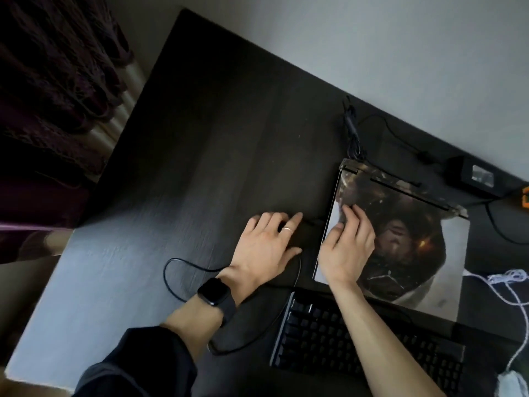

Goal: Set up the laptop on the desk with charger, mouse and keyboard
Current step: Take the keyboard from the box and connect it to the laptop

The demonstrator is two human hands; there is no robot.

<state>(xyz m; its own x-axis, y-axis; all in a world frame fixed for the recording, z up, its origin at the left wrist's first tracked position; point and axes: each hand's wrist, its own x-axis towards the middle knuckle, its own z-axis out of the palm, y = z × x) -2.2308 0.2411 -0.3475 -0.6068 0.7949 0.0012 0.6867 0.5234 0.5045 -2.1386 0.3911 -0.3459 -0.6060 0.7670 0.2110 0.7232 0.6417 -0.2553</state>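
The closed laptop [415,253], its lid covered by a dark picture sticker, lies on the black desk [229,124] at the right. My right hand [346,247] presses on the lid near its left edge, fingertips bent onto it. My left hand [269,245], with a ring and a black watch, is just left of the laptop and pinches a black cable plug [310,223] against the laptop's left side. Its thin black cable [171,282] loops over the desk to the left. The black keyboard [357,348] sits in front of the laptop. The charger brick [469,174] lies behind it.
A bundled black cord [353,133] runs from the charger along the desk's back edge by the pale wall. White string [512,285] and an orange object [525,197] are at the far right. Dark curtains [57,81] hang left of the desk.
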